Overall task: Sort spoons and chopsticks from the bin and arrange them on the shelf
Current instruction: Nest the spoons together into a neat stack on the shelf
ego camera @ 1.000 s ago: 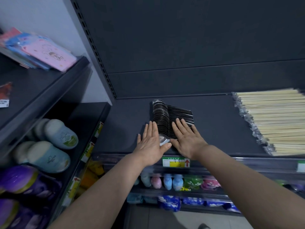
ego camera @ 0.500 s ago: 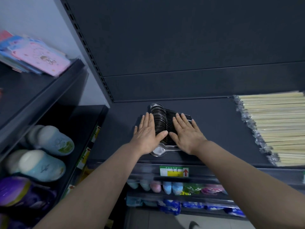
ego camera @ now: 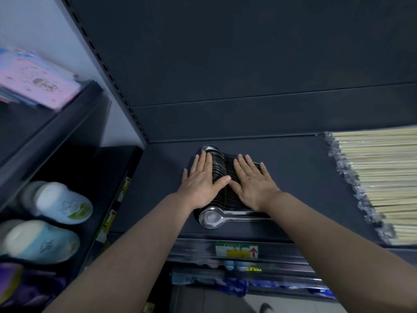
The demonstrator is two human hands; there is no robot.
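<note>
On the shelf [ego camera: 293, 177], nested shiny metal spoons [ego camera: 220, 177] form a row.

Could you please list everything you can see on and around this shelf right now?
shelf: one, dark grey, centre
spoons: one packed row, too many to count, silver, middle of the shelf, the front one lying flat
chopsticks: many, pale wood in clear wrap, right end of the shelf
price label: one, green, yellow and white with a red arrow, shelf's front edge
slippers: two, pale blue and white, lower left shelf
packets: a stack, pink and blue, upper left shelf
left hand: one, flat on the spoon bowls
right hand: one, flat on the spoon handles
</note>
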